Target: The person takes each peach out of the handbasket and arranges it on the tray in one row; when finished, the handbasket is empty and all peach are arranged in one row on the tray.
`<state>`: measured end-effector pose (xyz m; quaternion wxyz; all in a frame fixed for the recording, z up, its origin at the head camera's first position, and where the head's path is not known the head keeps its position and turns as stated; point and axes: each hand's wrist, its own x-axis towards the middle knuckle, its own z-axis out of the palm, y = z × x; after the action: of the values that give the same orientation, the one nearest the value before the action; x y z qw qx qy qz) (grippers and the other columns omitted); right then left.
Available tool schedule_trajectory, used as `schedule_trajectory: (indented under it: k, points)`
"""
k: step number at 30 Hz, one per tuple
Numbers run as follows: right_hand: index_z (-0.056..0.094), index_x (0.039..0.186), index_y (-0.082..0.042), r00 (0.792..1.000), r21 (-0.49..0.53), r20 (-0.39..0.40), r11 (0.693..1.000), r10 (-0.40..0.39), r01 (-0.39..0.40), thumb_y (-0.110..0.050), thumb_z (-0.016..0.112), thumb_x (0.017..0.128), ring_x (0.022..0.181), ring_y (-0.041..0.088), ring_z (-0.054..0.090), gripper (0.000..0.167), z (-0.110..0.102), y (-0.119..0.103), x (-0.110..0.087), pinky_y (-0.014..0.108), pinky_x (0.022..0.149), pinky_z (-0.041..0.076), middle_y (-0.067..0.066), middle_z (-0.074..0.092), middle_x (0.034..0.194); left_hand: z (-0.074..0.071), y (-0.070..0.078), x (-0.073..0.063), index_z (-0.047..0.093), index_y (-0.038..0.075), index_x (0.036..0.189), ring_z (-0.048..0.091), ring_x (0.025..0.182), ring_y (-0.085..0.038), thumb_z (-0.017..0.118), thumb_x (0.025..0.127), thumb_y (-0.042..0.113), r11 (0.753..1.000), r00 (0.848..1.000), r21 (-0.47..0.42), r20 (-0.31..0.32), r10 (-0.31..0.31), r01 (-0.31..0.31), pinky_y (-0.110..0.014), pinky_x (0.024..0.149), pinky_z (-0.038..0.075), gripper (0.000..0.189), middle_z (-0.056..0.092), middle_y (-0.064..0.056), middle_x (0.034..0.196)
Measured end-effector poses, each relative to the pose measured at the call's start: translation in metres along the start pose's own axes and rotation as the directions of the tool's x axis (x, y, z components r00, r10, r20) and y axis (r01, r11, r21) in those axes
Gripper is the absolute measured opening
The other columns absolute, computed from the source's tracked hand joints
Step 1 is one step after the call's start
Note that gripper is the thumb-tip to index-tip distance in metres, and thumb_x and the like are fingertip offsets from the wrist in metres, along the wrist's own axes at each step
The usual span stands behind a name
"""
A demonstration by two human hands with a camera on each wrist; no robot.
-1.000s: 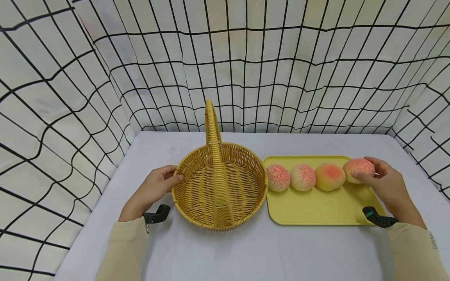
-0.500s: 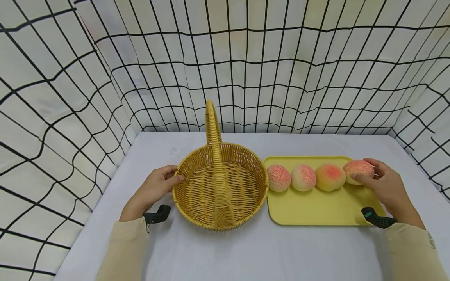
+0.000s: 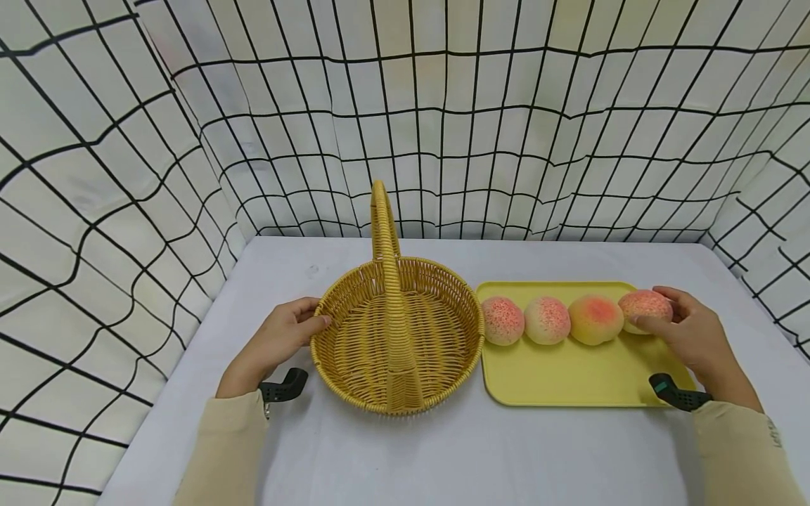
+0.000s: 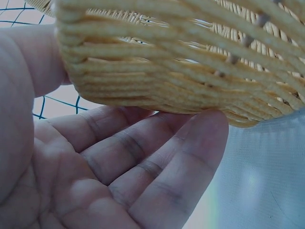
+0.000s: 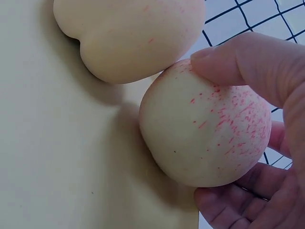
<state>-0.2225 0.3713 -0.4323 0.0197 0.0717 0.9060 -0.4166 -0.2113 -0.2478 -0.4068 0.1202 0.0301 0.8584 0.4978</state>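
A yellow wicker basket (image 3: pixel 354 351) with a tall arched handle (image 3: pixel 391 295) stands on the white table, nothing inside it. My left hand (image 3: pixel 278 341) grips its left rim, thumb over the edge; in the left wrist view the fingers (image 4: pixel 186 167) lie against the woven outer wall (image 4: pixel 143 71). On the yellow tray (image 3: pixel 569 379), several peaches sit in a row. My right hand (image 3: pixel 699 337) holds the rightmost, pink-speckled peach (image 3: pixel 645 309) between thumb and fingers. That peach (image 5: pixel 205 129) touches its neighbour (image 5: pixel 128 38) in the right wrist view.
Left of the held peach are a yellow-orange peach (image 3: pixel 595 320) and two speckled peaches, the leftmost peach (image 3: pixel 503 321) right by the basket's rim. Black netting (image 3: pixel 474 140) over white cloth encloses the table (image 3: pixel 443 457) at the back and sides.
The rightmost peach and my right hand have shifted very slightly down and left. My left hand and the basket stay as they were.
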Motion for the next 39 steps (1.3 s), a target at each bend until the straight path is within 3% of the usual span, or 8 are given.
schedule_trajectory:
  k: [5,15,18,26,39]
  points:
    - [0.027,0.162,0.001,1.000,-0.012,0.018,1.000,-0.012,0.012,-0.044,0.068,0.101,0.108,0.008,0.043,0.087,-0.0015,0.0020,0.0001,0.006,0.071,0.041,0.033,0.043,0.151,0.0004,-0.0002,0.0001,0.052,-0.003,0.147,0.068,0.111,-0.027,0.057,0.107,0.022,1.000,1.000,-0.012,0.006,0.010,-0.010,-0.032,0.087,0.059,0.047,0.065,-0.021,0.131]
    - [0.027,0.163,0.001,0.999,-0.052,0.043,0.998,-0.027,0.029,-0.047,0.067,0.101,0.113,0.013,0.042,0.088,-0.0029,0.0018,0.0001,0.007,0.071,0.041,0.033,0.041,0.152,0.0000,0.0003,-0.0002,0.050,-0.003,0.148,0.067,0.114,-0.028,0.056,0.107,0.024,1.000,1.000,-0.002,0.008,-0.002,0.002,-0.036,0.091,0.059,0.049,0.064,-0.021,0.134]
    - [0.026,0.163,0.001,0.998,-0.068,0.056,0.997,-0.029,0.033,-0.048,0.067,0.101,0.113,0.019,0.043,0.088,-0.0040,0.0001,0.0001,0.008,0.071,0.041,0.033,0.042,0.151,-0.0002,0.0007,-0.0005,0.050,-0.003,0.148,0.067,0.115,-0.028,0.056,0.108,0.023,1.000,1.000,-0.002,0.009,-0.004,0.004,-0.036,0.091,0.059,0.049,0.064,-0.021,0.134]
    - [0.021,0.164,0.001,0.996,-0.083,0.086,0.996,-0.018,0.025,-0.050,0.064,0.102,0.128,0.047,0.041,0.091,-0.0066,-0.0029,0.0006,0.009,0.069,0.040,0.038,0.039,0.150,0.0001,0.0017,-0.0007,0.052,-0.002,0.148,0.067,0.115,-0.028,0.056,0.107,0.023,1.000,1.000,-0.004,0.006,0.004,-0.004,-0.036,0.091,0.058,0.048,0.064,-0.021,0.135]
    - [0.019,0.165,0.000,0.995,-0.080,0.098,0.996,-0.025,0.032,-0.049,0.064,0.102,0.130,0.051,0.039,0.092,-0.0077,-0.0017,0.0014,0.011,0.070,0.039,0.039,0.038,0.150,0.0004,0.0025,-0.0008,0.053,-0.002,0.146,0.067,0.113,-0.027,0.057,0.107,0.024,1.000,1.000,0.000,0.006,0.005,-0.005,-0.035,0.089,0.058,0.047,0.065,-0.020,0.134]
